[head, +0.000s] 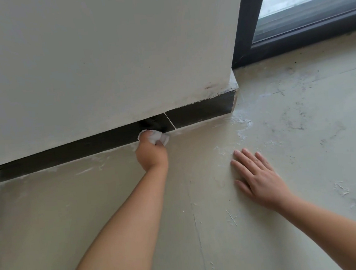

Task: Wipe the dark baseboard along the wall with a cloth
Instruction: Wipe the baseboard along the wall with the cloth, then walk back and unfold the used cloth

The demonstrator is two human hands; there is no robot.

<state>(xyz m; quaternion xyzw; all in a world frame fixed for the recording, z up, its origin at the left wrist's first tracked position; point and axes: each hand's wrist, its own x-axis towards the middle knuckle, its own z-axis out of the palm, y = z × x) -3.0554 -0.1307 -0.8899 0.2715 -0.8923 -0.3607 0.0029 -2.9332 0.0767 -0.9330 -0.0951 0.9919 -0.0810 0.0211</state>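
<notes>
While left hand (151, 151) grips cloth (157, 136) against baseboard (201, 112), right hand (259, 179) flat, empty

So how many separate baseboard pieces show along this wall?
2. The longer baseboard piece runs left of the pale joint, where the left hand presses a white cloth. The shorter baseboard piece runs right to the corner.

Pale scuffed floor (280, 125) under flat right hand (258, 179)
</notes>
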